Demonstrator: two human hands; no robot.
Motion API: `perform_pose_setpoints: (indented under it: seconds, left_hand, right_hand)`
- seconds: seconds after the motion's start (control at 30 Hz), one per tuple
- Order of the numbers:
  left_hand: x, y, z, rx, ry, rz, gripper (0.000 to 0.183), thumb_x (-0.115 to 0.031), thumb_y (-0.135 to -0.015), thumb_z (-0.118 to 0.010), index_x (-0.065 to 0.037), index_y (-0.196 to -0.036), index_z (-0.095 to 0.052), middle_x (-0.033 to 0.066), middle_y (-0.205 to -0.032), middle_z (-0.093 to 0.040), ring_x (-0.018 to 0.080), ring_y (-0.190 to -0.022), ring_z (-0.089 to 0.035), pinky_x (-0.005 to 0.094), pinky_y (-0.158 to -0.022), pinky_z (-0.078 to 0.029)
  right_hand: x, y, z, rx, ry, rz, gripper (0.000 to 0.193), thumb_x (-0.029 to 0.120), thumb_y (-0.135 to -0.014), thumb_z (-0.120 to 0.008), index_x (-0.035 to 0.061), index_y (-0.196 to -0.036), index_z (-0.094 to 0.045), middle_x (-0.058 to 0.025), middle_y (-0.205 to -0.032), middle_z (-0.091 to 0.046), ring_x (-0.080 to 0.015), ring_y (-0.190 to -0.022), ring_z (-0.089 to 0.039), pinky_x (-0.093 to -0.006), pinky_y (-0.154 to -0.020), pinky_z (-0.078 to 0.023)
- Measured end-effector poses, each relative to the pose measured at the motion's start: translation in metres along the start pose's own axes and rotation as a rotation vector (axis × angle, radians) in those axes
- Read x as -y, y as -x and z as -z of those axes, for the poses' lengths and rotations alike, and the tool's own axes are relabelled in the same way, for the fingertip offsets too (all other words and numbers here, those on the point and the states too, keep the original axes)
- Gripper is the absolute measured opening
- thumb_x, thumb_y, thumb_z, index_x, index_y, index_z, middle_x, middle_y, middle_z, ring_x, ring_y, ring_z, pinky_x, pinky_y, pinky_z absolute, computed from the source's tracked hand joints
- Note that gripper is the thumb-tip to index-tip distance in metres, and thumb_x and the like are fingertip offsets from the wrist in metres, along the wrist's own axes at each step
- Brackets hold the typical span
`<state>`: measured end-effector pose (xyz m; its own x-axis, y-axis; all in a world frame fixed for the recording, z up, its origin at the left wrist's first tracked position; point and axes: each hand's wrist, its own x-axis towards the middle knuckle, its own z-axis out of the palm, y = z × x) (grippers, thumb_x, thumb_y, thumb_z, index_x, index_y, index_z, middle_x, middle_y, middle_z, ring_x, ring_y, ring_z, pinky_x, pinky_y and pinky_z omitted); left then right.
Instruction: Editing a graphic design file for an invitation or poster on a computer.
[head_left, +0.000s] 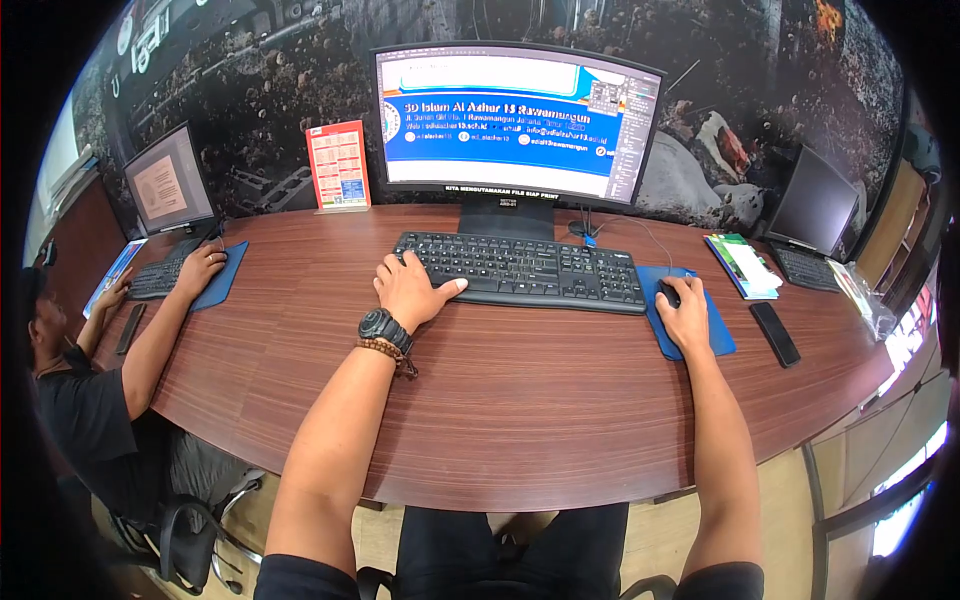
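Note:
My left hand (408, 293) rests on the left end of a black keyboard (530, 268), thumb stretched along the lower keys and fingers apart. A black watch (384, 327) and a brown beaded bracelet (381, 348) circle that wrist. To the right, my right hand (686, 312) is wrapped over a black computer mouse (668, 293), which sits on a blue mouse pad (712, 330). Behind the keyboard stands a wide monitor (500, 165) showing a blue and white design with tool panels at its right side.
At the left, another person (90, 420) works at a second monitor (168, 185) and keyboard. A red and white stand card (340, 165) stands beside my monitor. On the right of the wooden desk (520, 400) lie a black phone (775, 334), leaflets (743, 266) and a dark monitor (812, 205).

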<state>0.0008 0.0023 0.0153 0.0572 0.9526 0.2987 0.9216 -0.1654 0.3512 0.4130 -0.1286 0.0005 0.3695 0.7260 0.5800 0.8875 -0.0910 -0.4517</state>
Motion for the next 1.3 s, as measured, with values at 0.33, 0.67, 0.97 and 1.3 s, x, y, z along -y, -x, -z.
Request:
perform_pose_setpoints:
  seconds: [0.33,0.67,0.97,1.3]
  left_hand:
    - [0.0023,-0.0011,-0.0021,-0.011,-0.001,-0.010,0.100,-0.070,-0.074,-0.074,0.011,-0.128,-0.048,0.0322,-0.132,-0.045,0.0454,-0.123,-0.044,0.0553,-0.104,-0.036]
    - [0.0009,0.0010,0.0004,-0.015,-0.018,-0.026,0.099,-0.067,-0.077,-0.073,0.014,-0.127,-0.047,0.0344,-0.130,-0.046,0.0475,-0.122,-0.046,0.0530,-0.104,-0.039]
    - [0.0013,-0.0008,-0.0004,0.013,-0.001,-0.005,0.101,-0.069,-0.074,-0.074,0.012,-0.129,-0.047,0.0322,-0.133,-0.044,0.0448,-0.124,-0.043,0.0547,-0.105,-0.035]
    - [0.0007,-0.0012,0.0012,0.022,0.005,0.006,0.100,-0.067,-0.074,-0.075,0.011,-0.129,-0.048,0.0320,-0.134,-0.044,0.0445,-0.124,-0.044,0.0536,-0.106,-0.035]
  right_hand:
    - [0.0027,0.0007,0.0007,-0.016,0.007,0.012,0.035,0.023,-0.080,-0.069,0.0061,-0.111,-0.070,-0.0179,-0.118,-0.057,-0.0381,-0.111,-0.058,-0.0454,-0.095,-0.049]
    - [0.0033,0.0003,0.0010,-0.015,-0.007,0.004,0.034,0.021,-0.079,-0.068,0.0057,-0.110,-0.071,-0.0182,-0.116,-0.058,-0.0381,-0.110,-0.058,-0.0455,-0.095,-0.049]
    - [0.0019,0.0006,0.0010,-0.017,-0.002,0.015,0.033,0.019,-0.079,-0.069,0.0056,-0.109,-0.071,-0.0178,-0.116,-0.058,-0.0374,-0.110,-0.058,-0.0446,-0.095,-0.049]
    - [0.0085,0.0032,0.0029,0.015,0.026,-0.022,0.035,0.022,-0.080,-0.067,0.0099,-0.113,-0.068,-0.0152,-0.122,-0.057,-0.0365,-0.115,-0.058,-0.0445,-0.096,-0.048]
